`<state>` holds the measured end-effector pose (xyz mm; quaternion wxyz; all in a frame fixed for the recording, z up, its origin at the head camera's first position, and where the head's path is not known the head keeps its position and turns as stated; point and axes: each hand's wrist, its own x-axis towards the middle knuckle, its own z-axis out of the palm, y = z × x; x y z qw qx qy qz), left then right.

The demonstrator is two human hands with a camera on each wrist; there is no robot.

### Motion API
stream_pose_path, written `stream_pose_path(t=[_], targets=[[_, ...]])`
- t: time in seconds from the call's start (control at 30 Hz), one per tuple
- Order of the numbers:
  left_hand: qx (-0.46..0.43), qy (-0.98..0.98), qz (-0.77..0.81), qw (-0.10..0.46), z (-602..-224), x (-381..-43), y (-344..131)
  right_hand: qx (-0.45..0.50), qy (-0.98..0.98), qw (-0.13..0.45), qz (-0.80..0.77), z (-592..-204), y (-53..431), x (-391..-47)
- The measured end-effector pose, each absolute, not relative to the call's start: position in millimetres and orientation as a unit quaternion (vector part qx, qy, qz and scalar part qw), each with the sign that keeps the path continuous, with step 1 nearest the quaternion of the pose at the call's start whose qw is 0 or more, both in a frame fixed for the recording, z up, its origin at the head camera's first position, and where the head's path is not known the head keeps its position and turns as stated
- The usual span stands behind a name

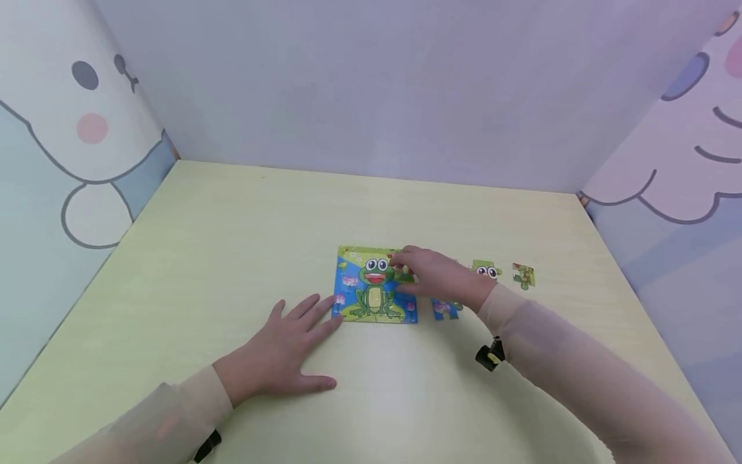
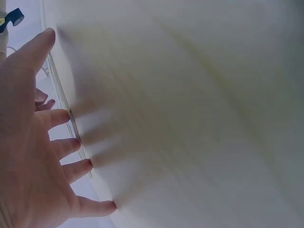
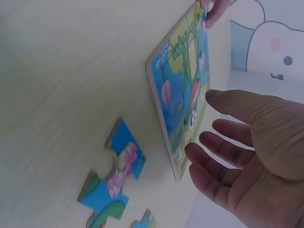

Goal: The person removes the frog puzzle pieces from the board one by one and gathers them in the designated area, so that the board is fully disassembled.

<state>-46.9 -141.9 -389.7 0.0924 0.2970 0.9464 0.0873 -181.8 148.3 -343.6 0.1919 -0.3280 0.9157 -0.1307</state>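
A square frog jigsaw puzzle board lies flat on the table, showing a green frog on blue. My left hand rests beside it with fingers spread, the fingertips at the board's left edge. In the left wrist view the left hand has its fingertips against the tabletop. My right hand hovers over the board's upper right corner and partly hides it. Seen from the right wrist, the right hand has loosely bent fingers and nothing visible between them.
Right of the board lie loose puzzle pieces: a blue one with pink flowers, one with frog eyes and a green and brown one. The right forearm crosses near them. Walls with cartoon figures border the pale table.
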Motion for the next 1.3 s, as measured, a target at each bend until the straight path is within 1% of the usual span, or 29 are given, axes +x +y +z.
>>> stream_pose_path(t=[0.2,0.37,0.8,1.3], targets=[[0.301,0.946,0.085,0.087,-392,-46,-143,-0.333,0.918,0.187,-0.106,-358,124,-184],[0.301,0.946,0.086,0.087,-392,-45,-143,-0.325,0.923,0.189,-0.085,-362,114,-186],[0.298,0.945,0.088,0.099,-389,-47,-142,-0.306,0.928,0.206,-0.060,-355,103,-183],[0.297,0.946,0.087,0.096,-390,-47,-142,-0.278,0.929,0.236,-0.068,-352,99,-185]])
